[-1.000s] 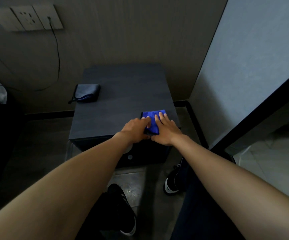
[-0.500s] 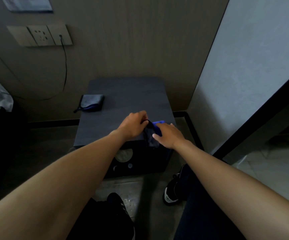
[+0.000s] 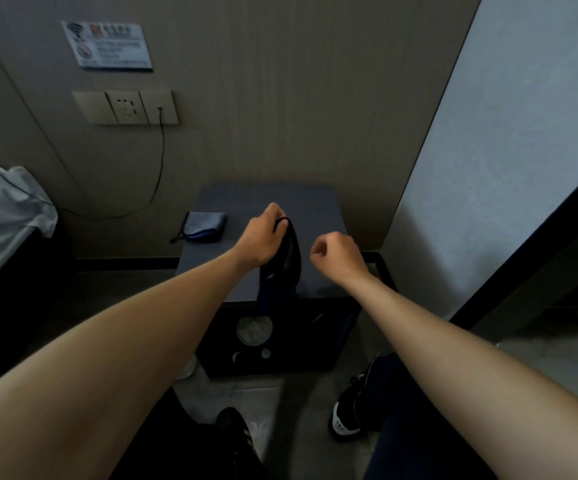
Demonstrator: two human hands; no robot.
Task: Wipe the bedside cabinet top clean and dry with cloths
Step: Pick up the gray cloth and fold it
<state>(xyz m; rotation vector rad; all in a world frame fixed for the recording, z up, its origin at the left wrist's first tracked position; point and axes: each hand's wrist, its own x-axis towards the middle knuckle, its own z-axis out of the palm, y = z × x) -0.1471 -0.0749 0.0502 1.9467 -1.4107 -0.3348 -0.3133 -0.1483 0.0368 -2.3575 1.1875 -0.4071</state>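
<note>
Above cabinet top: my left hand (image 3: 261, 237) grips the dark blue cloth (image 3: 282, 268), dangling.
Right hand (image 3: 336, 255): fisted, empty.
Far-left corner: folded grey cloth (image 3: 205, 226).

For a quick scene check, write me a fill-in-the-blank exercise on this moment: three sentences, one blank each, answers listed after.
1. The blue cloth hangs from the person's ____ hand.
2. The right hand is closed in a loose fist and holds ____.
3. The folded grey cloth lies at the ____ edge of the cabinet top.

Missing words: left; nothing; left
</note>
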